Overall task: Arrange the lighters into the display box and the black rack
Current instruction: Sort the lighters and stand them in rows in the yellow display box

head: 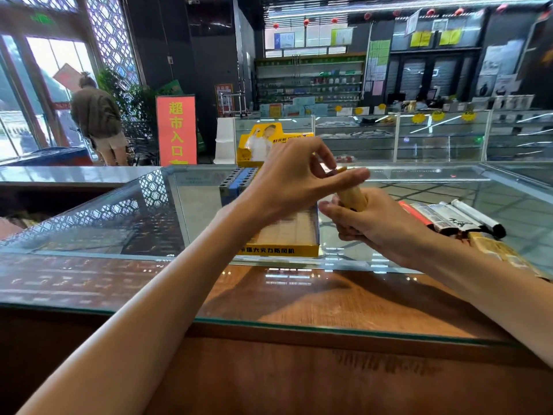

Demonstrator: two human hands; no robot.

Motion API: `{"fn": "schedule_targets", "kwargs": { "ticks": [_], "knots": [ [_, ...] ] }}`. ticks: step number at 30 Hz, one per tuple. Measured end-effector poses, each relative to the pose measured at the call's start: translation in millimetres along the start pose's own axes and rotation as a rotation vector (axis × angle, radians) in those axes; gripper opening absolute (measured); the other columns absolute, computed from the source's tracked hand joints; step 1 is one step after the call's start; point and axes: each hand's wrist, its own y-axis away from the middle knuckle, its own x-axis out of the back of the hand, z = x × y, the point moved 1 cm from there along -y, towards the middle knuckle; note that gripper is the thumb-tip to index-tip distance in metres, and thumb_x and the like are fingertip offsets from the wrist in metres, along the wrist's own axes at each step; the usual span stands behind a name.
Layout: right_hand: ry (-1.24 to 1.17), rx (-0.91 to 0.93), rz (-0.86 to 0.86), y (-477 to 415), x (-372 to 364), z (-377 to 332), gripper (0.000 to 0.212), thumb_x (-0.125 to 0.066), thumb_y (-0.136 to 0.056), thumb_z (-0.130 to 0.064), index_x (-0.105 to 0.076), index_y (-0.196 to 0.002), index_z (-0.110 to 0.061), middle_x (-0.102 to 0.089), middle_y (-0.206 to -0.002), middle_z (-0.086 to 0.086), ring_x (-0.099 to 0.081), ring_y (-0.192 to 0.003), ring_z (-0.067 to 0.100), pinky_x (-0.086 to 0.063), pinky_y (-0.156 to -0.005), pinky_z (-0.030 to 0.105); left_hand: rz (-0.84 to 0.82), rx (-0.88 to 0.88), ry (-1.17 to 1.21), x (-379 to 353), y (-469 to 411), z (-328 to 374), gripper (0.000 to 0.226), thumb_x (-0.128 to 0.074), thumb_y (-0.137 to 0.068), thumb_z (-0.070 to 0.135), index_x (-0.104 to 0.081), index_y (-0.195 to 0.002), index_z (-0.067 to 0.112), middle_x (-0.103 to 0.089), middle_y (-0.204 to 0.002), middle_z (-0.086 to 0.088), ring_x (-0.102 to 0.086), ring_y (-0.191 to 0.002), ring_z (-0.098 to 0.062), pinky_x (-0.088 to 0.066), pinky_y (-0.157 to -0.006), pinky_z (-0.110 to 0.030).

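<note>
Our right hand [375, 227] grips a bunch of yellow lighters [356, 198] over the glass counter [125, 265], just right of the yellow display box [281, 250]. Our left hand [294, 178] pinches one lighter's top. Rack [236, 181] stands behind the box; loose lighters [454, 217] lie to the right.

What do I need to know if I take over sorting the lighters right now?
Left hand pinches the top of a yellow lighter.
Right hand grips its lower part, maybe with more.
Display box: blue and grey lighters stand in its back rows.
Left to do: the held one and the loose lighters lying to the right.
Black rack: I can't see it.
</note>
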Motion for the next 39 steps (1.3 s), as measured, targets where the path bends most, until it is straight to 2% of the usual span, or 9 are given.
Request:
{"fn": "schedule_targets", "kwargs": {
  "ticks": [4,7,11,14,18,25,28,31,39],
  "knots": [
    [0.187,0.039,0.097,0.1,-1.6,-0.7,0.025,-0.067,-0.083,-0.024,-0.05,-0.079,-0.006,-0.041,-0.065,0.01,-0.042,-0.059,0.016,-0.039,-0.059,0.031,0.084,0.024,-0.048,-6.5,-0.5,2.3,0.042,-0.073,-0.075,0.045,-0.063,-0.082,0.005,-0.067,-0.071,-0.006,-0.062,-0.063,-0.014,-0.05,-0.059,-0.029],
    [0.229,0.071,0.09,0.6,-1.6,-0.9,0.027,-0.069,-0.082,-0.024,-0.049,-0.072,-0.009,-0.04,-0.064,0.006,-0.041,-0.062,0.018,-0.038,-0.062,0.037,0.064,0.075,0.024,-4.0,-1.9,-3.6,0.035,-0.077,-0.075,0.036,-0.064,-0.082,0.005,-0.069,-0.07,-0.005,-0.065,-0.061,-0.012,-0.055,-0.063,-0.032],
    [0.22,0.092,0.057,-0.4,-3.4,-1.2,0.017,-0.068,-0.083,-0.025,-0.056,-0.071,-0.024,-0.045,-0.055,-0.01,-0.044,-0.055,0.007,-0.04,-0.06,0.029,-0.007,0.154,0.167,-3.7,-3.2,-8.9,0.034,-0.076,-0.076,0.029,-0.063,-0.091,0.001,-0.069,-0.071,-0.01,-0.067,-0.057,-0.016,-0.059,-0.063,-0.037],
    [0.133,0.051,0.029,-0.7,-2.2,-0.4,0.023,-0.067,-0.081,-0.024,-0.052,-0.074,-0.009,-0.042,-0.059,0.0,-0.044,-0.054,0.009,-0.043,-0.055,0.023,-0.058,0.125,0.209,-0.5,-1.9,-11.3,0.033,-0.074,-0.078,0.025,-0.063,-0.099,0.001,-0.07,-0.078,-0.013,-0.068,-0.062,-0.016,-0.059,-0.061,-0.032],
    [-0.004,0.001,-0.033,0.1,-1.5,-1.1,0.023,-0.067,-0.079,-0.02,-0.05,-0.075,-0.006,-0.038,-0.059,0.003,-0.043,-0.049,0.008,-0.044,-0.053,0.02,-0.054,0.058,0.197,3.9,1.8,-12.0,0.027,-0.078,-0.073,0.018,-0.069,-0.09,-0.002,-0.07,-0.079,-0.013,-0.067,-0.072,-0.027,-0.057,-0.068,-0.041],
    [-0.162,-0.1,-0.026,0.3,-2.5,-5.9,0.031,-0.064,-0.075,-0.036,-0.05,-0.084,-0.01,-0.039,-0.065,0.002,-0.037,-0.059,0.012,-0.033,-0.059,0.024,0.074,0.164,0.446,32.1,-5.8,-24.7,0.022,-0.074,-0.072,-0.003,-0.063,-0.091,-0.005,-0.069,-0.078,-0.011,-0.07,-0.063,-0.012,-0.055,-0.061,-0.021],
    [-0.216,-0.158,0.025,-0.6,-0.9,-6.6,0.027,-0.056,-0.088,-0.034,-0.054,-0.094,-0.008,-0.044,-0.062,0.002,-0.039,-0.057,0.013,-0.033,-0.058,0.026,0.176,0.168,0.311,46.0,-12.5,-39.3,0.029,-0.075,-0.071,-0.001,-0.061,-0.096,-0.007,-0.068,-0.081,-0.014,-0.07,-0.064,-0.015,-0.057,-0.063,-0.024],
    [-0.259,-0.18,0.042,-0.8,0.7,-6.6,0.018,-0.046,-0.096,-0.027,-0.05,-0.102,-0.01,-0.048,-0.065,0.004,-0.042,-0.059,0.014,-0.034,-0.06,0.028,0.135,0.163,0.146,43.9,-15.5,-48.9,0.032,-0.077,-0.072,0.002,-0.062,-0.1,-0.006,-0.068,-0.081,-0.018,-0.069,-0.069,-0.018,-0.058,-0.066,-0.028],
    [-0.314,-0.154,0.046,-2.1,2.5,-3.2,0.008,-0.038,-0.1,-0.017,-0.044,-0.098,-0.012,-0.057,-0.073,0.011,-0.05,-0.064,0.018,-0.04,-0.061,0.03,0.049,0.142,-0.1,22.4,-16.1,-53.2,0.027,-0.078,-0.072,0.01,-0.07,-0.097,0.005,-0.067,-0.085,-0.004,-0.062,-0.069,-0.006,-0.051,-0.062,-0.009]
  ]
}}
